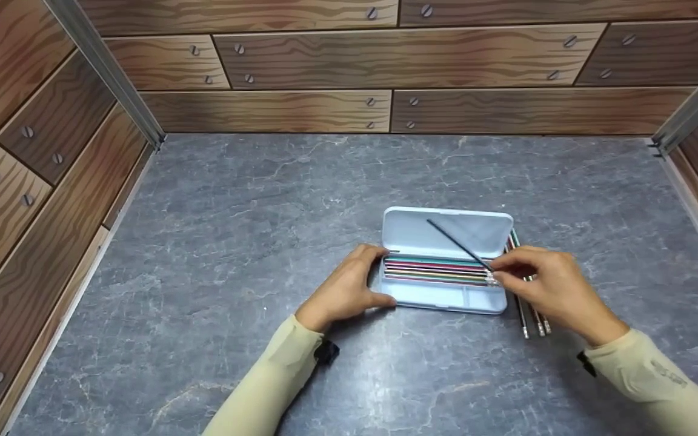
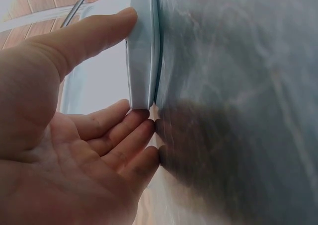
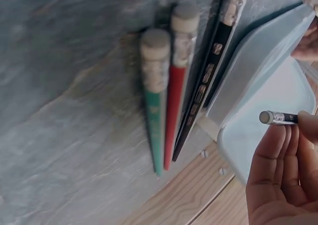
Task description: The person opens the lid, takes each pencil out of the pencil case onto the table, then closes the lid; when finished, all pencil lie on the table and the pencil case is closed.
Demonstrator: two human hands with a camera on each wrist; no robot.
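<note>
An open pale-blue pencil case (image 1: 446, 297) lies on the grey tabletop holding a row of coloured pencils (image 1: 437, 270), with a black pencil (image 1: 458, 244) slanting above it.

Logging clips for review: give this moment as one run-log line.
left hand steadies pencil case | right hand pinches black pencil over case | three pencils on table
</note>
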